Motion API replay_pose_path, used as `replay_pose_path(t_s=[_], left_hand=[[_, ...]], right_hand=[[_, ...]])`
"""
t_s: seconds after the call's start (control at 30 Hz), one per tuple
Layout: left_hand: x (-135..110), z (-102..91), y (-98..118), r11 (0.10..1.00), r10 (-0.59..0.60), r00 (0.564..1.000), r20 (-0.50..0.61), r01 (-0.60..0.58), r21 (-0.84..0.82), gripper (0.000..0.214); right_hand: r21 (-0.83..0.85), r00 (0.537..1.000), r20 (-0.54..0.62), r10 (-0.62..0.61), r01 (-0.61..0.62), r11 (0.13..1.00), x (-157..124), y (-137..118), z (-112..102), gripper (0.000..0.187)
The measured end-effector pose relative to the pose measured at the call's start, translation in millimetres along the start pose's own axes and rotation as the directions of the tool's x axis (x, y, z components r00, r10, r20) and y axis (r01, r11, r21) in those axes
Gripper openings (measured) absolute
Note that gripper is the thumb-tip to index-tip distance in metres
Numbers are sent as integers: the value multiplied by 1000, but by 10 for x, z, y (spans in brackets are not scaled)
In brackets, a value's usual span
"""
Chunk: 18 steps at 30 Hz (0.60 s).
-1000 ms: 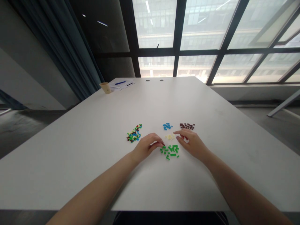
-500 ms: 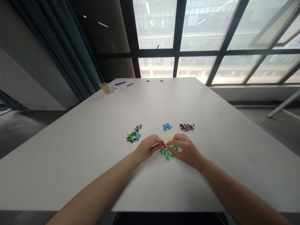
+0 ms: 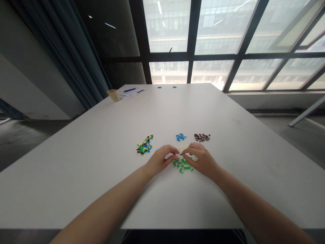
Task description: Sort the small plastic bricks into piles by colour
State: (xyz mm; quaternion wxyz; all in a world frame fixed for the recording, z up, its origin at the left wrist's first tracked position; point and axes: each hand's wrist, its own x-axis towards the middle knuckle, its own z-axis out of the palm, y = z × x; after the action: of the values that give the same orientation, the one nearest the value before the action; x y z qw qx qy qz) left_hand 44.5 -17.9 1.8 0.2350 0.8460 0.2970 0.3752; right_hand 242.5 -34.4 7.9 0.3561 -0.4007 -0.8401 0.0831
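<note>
A small dark brown building brick point(image 3: 181, 154) is pinched at the fingertips of my right hand point(image 3: 200, 158), above the table. My left hand point(image 3: 162, 158) faces it from the left, thumb and fingers curved with a small gap between their tips, close to the brick. Loose green bricks point(image 3: 187, 167) lie beneath and in front of both hands. Pale yellow bricks point(image 3: 182, 148) show just behind the fingertips, partly covered by my right hand. Farther back are a group of blue bricks point(image 3: 180, 137) and a group of dark brown bricks point(image 3: 202, 137).
A mixed-colour pile of bricks point(image 3: 144, 146) lies left of my hands on the white table point(image 3: 101, 152). At the far left edge stand a paper cup point(image 3: 114, 95) and papers point(image 3: 127, 93) with a blue pen point(image 3: 129, 90) on them.
The fingertips and the brown brick have risen slightly and moved back. My left thumb and fingers have parted from the brick, which stays at my right fingertips. More green bricks show.
</note>
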Motion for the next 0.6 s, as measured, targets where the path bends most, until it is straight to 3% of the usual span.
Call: replay_pose_path(t_s=[0.13,0.2,0.3,0.4,0.6], left_hand=[[-3,-54,20,995,-81,996,-32,82,57,13],[-7,-91,17,988,-127,991,-48,131,85,14],[-6,-141,-11,973,-175,979,-109,189,135,14],[6,-169,-49,953,-221,957,-190,253,164,16],[31,-230,-71,934,-281,921,-270,327,144,18]], right_hand=[[-131,962,-129,242,-258,957,-42,469,-216,16],[-248,882,-238,406,-459,853,-102,744,-328,17],[-351,762,-277,585,-647,677,-190,1035,-392,20],[-381,708,-251,660,-699,605,-224,1150,-336,22],[-322,682,-251,687,-728,605,-226,1217,-283,28]])
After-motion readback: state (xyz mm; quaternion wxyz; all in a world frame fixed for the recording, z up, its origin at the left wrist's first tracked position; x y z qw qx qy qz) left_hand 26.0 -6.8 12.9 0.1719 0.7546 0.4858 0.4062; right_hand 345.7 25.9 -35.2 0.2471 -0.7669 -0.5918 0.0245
